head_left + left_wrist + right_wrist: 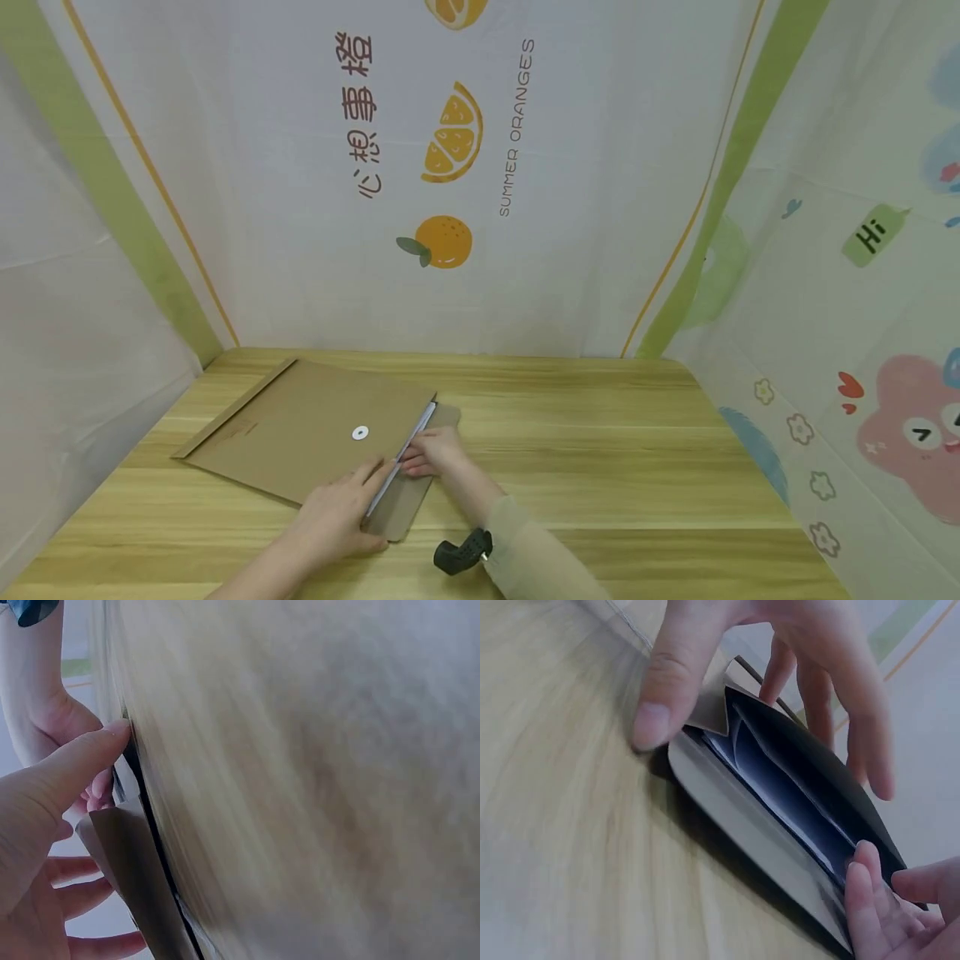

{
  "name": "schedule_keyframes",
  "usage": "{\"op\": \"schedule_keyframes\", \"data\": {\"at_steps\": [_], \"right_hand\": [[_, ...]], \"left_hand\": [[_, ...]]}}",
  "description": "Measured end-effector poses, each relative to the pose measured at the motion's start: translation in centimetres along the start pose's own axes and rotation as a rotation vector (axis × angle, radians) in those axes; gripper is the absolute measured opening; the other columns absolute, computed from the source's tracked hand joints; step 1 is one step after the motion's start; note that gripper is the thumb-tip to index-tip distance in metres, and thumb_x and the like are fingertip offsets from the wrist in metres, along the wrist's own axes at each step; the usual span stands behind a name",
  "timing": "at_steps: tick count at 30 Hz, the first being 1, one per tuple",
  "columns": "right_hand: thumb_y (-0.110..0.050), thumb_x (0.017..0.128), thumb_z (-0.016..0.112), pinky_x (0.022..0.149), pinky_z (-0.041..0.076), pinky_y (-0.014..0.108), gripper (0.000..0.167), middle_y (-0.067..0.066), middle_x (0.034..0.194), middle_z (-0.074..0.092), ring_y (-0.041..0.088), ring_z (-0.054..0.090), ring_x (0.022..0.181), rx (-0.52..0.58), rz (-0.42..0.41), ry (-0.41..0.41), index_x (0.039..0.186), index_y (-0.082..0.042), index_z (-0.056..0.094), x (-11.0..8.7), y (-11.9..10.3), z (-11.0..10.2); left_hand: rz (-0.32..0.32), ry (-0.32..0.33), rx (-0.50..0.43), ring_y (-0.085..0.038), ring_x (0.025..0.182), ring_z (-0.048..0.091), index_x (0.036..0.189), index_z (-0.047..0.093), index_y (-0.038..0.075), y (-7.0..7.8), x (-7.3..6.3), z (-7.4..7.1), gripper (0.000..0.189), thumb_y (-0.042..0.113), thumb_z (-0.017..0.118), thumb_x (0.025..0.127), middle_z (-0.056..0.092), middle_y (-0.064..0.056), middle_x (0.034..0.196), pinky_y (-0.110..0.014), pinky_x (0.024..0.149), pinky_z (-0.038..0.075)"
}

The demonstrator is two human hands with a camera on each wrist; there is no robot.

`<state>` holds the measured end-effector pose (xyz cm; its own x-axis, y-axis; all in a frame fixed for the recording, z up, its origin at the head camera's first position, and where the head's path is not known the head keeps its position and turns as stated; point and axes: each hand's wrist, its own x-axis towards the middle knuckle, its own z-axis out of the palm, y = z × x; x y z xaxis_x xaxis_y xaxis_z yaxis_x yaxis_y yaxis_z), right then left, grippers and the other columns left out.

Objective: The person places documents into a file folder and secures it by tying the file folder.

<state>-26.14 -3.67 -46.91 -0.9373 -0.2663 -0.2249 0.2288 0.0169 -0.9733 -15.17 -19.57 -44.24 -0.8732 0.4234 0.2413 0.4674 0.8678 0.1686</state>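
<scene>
A brown kraft paper document envelope [300,425] lies on the table, a white round button [360,432] on its upper face. Its flap [408,504] is folded out toward the right, and white papers [780,787] show inside the open mouth. Over the near corner of the mouth spreads my left hand [337,512], fingers extended above the upper face and thumb low by the flap's corner. My right hand [435,454] is at the far part of the mouth, its fingertips inside and its thumb at the upper edge, pinching it.
The wooden table [600,467] extends to the right of the envelope. A black device [462,552] sits by the right sleeve [532,550]. Printed white cloth [570,250] hangs behind the table and along both sides.
</scene>
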Motion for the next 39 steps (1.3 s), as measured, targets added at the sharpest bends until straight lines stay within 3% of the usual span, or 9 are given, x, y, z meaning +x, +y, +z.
{"op": "schedule_keyframes", "data": {"at_steps": [5, 9, 13, 16, 20, 22, 25, 32, 39], "right_hand": [[0.000, 0.094, 0.053, 0.057, 0.057, 0.031, 0.021, 0.023, 0.083, 0.069, 0.018, 0.066, 0.059, -0.017, -0.024, 0.020, 0.106, 0.013, 0.062, -0.5, -0.2, -1.3], [-0.001, 0.093, 0.054, 0.055, 0.057, 0.029, 0.020, 0.017, 0.077, 0.069, 0.016, 0.065, 0.056, -0.025, -0.060, 0.089, 0.106, 0.011, 0.063, -1.1, -0.6, -2.4], [0.000, 0.091, 0.054, 0.054, 0.056, 0.028, 0.021, 0.011, 0.076, 0.065, 0.013, 0.061, 0.054, 0.013, -0.080, 0.177, 0.108, 0.010, 0.060, -1.9, -0.9, -3.2], [0.000, 0.089, 0.053, 0.059, 0.056, 0.029, 0.026, 0.014, 0.085, 0.063, 0.016, 0.061, 0.061, 0.059, -0.067, 0.189, 0.112, 0.011, 0.055, -2.5, -1.0, -3.7], [-0.012, 0.095, 0.051, 0.077, 0.056, 0.038, 0.043, 0.027, 0.110, 0.059, 0.032, 0.064, 0.090, 0.125, -0.024, 0.102, 0.128, 0.015, 0.043, -3.3, -1.0, -4.3], [-0.019, 0.099, 0.046, 0.089, 0.051, 0.046, 0.053, 0.035, 0.123, 0.050, 0.043, 0.056, 0.108, 0.177, 0.001, 0.030, 0.135, 0.017, 0.033, -3.8, -1.0, -4.4], [-0.028, 0.102, 0.038, 0.098, 0.041, 0.055, 0.062, 0.041, 0.135, 0.035, 0.053, 0.041, 0.122, 0.276, 0.044, -0.071, 0.140, 0.019, 0.022, -4.6, -0.9, -4.4], [-0.045, 0.101, 0.029, 0.103, 0.030, 0.061, 0.080, 0.045, 0.141, 0.019, 0.057, 0.029, 0.127, 0.412, 0.117, -0.194, 0.140, 0.022, 0.008, -6.4, -0.7, -3.5], [-0.054, 0.098, 0.026, 0.103, 0.028, 0.063, 0.090, 0.046, 0.142, 0.013, 0.057, 0.025, 0.130, 0.449, 0.156, -0.269, 0.140, 0.023, 0.006, -7.7, 0.0, -2.8]], "left_hand": [[0.006, -0.010, -0.049, -0.040, 0.110, 0.057, 0.135, 0.052, 0.002, -0.2, -0.2, -0.4, 0.088, 0.051, 0.080, 0.068, 0.054, -0.019, 0.131, -0.058, 0.079, 0.050], [-0.011, -0.009, -0.101, -0.039, 0.114, 0.055, 0.129, 0.057, 0.000, -1.0, -0.4, -0.9, 0.073, 0.055, 0.066, 0.083, 0.056, -0.018, 0.130, -0.056, 0.087, 0.048], [-0.040, 0.029, -0.151, -0.036, 0.111, 0.058, 0.122, 0.062, 0.001, -2.7, -0.2, -1.8, 0.049, 0.041, 0.059, 0.094, 0.061, -0.015, 0.122, -0.053, 0.089, 0.048], [-0.097, 0.059, -0.201, -0.037, 0.108, 0.059, 0.119, 0.064, 0.001, -4.5, -0.1, -2.6, 0.039, 0.032, 0.056, 0.097, 0.064, -0.015, 0.117, -0.054, 0.090, 0.047], [-0.177, 0.064, -0.253, -0.044, 0.107, 0.058, 0.120, 0.061, -0.006, -6.8, -0.1, -3.9, 0.040, 0.027, 0.050, 0.100, 0.063, -0.023, 0.116, -0.058, 0.089, 0.045], [-0.200, 0.064, -0.264, -0.048, 0.106, 0.057, 0.121, 0.057, -0.011, -8.1, -0.2, -4.4, 0.042, 0.025, 0.048, 0.101, 0.061, -0.028, 0.115, -0.060, 0.087, 0.045], [-0.231, 0.069, -0.256, -0.051, 0.106, 0.055, 0.122, 0.055, -0.014, -10.0, -0.5, -4.9, 0.044, 0.024, 0.045, 0.103, 0.059, -0.032, 0.115, -0.062, 0.085, 0.045], [-0.310, 0.082, -0.188, -0.058, 0.109, 0.047, 0.123, 0.049, -0.019, -14.3, -0.9, -5.7, 0.048, 0.024, 0.040, 0.104, 0.050, -0.040, 0.120, -0.065, 0.087, 0.040], [-0.427, 0.006, -0.186, -0.066, 0.112, 0.034, 0.126, 0.034, -0.028, -17.6, -1.5, -6.2, 0.062, 0.030, 0.030, 0.105, 0.035, -0.050, 0.124, -0.070, 0.090, 0.033]]}}
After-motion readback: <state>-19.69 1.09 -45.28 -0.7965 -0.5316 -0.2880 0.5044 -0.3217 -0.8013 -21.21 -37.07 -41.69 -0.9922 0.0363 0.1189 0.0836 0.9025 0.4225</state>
